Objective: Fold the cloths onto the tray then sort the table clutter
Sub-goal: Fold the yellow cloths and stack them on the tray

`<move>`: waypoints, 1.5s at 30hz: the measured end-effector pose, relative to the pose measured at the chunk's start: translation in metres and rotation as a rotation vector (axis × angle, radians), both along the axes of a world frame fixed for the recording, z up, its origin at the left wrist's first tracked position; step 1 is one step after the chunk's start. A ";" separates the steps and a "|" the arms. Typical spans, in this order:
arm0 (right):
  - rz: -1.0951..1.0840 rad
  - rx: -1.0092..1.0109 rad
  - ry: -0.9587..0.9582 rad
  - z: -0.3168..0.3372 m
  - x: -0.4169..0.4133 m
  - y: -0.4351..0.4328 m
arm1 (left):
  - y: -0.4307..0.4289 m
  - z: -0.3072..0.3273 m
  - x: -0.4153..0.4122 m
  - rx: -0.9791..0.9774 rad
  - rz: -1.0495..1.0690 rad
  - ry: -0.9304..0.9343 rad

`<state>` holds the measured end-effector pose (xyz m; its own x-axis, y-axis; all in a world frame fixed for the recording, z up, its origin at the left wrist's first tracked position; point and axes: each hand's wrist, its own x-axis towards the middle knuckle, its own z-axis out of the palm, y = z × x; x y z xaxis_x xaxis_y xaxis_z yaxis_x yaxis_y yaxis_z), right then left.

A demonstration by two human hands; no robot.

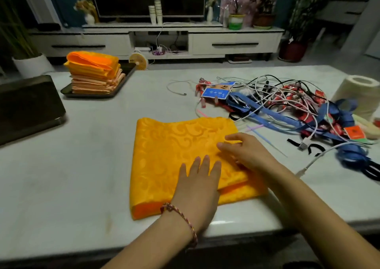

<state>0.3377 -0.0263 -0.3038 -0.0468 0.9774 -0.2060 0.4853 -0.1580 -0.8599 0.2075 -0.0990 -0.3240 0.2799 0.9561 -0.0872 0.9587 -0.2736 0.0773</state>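
Yellow damask cloth (181,153), folded, at table's (82,155) six o'clock edge: both hands, left hand (198,188) and right hand (248,153), pressing flat, fingers straight and slightly spread; likely light, limp, slippery; best pinched at corners.

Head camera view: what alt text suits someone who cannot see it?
A person's left hand and right hand rest flat on a folded yellow cloth on a pale table. Far left, a dark tray holds stacked folded cloths; tangled cables lie at right.
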 end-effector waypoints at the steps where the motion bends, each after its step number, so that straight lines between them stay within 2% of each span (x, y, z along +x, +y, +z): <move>1: 0.009 0.048 -0.035 -0.003 -0.001 0.000 | -0.001 0.004 -0.003 0.017 -0.018 0.014; 6: -0.012 0.215 -0.142 -0.002 0.008 0.001 | -0.015 0.020 -0.039 0.110 -0.041 0.120; 10: 0.013 0.169 -0.204 -0.003 0.023 0.000 | -0.021 0.005 -0.082 0.258 -0.087 0.114; 17: 0.072 0.183 -0.447 -0.007 0.025 -0.009 | -0.026 -0.027 -0.113 0.189 -0.156 0.060; 20: 0.129 0.163 -0.567 -0.004 0.024 -0.008 | -0.026 -0.017 -0.121 0.028 -0.175 -0.112; 23: 0.166 0.077 -0.565 0.007 0.028 -0.006 | -0.021 0.007 -0.124 -0.264 -0.028 -0.370; 25: 0.172 0.033 -0.511 0.014 0.031 -0.004 | -0.016 0.014 -0.117 -0.226 0.046 -0.555; 26: 0.184 0.015 -0.535 0.017 0.030 -0.004 | -0.016 0.015 -0.110 -0.130 0.054 -0.552; 28: 0.206 -0.001 -0.678 0.020 0.026 -0.007 | -0.015 0.013 -0.092 0.055 0.009 -0.434; 29: 0.205 0.034 -0.784 0.020 0.022 -0.009 | -0.014 0.006 -0.086 0.091 -0.031 -0.359; 31: 0.158 0.240 -0.979 0.020 0.011 -0.014 | -0.011 -0.009 -0.080 0.094 -0.107 -0.202; 32: 0.151 0.384 -0.989 0.018 0.003 -0.017 | -0.011 -0.014 -0.081 0.069 -0.117 -0.154; 33: 0.169 0.519 -0.914 0.015 -0.007 -0.020 | -0.011 -0.018 -0.081 0.041 -0.118 -0.125; 35: 0.295 0.671 -0.653 0.007 -0.029 -0.028 | -0.013 -0.024 -0.083 0.062 -0.116 -0.102; 37: 0.495 0.654 -0.549 -0.008 -0.049 -0.036 | -0.013 -0.029 -0.085 0.117 -0.150 -0.037; 39: 0.625 0.549 -0.583 -0.022 -0.058 -0.040 | -0.013 -0.034 -0.087 0.135 -0.145 -0.028; 41: 0.629 0.484 -0.616 -0.031 -0.054 -0.039 | -0.012 -0.039 -0.088 0.167 -0.149 -0.039; 45: 0.576 0.486 -0.745 -0.040 -0.031 -0.036 | -0.011 -0.040 -0.090 0.226 -0.141 -0.055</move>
<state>0.3071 -0.0622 -0.3440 -0.5524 0.8329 0.0335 0.8082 0.5450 -0.2231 0.1175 -0.1096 -0.3642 0.4101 0.9008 0.1428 0.9060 -0.4204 0.0497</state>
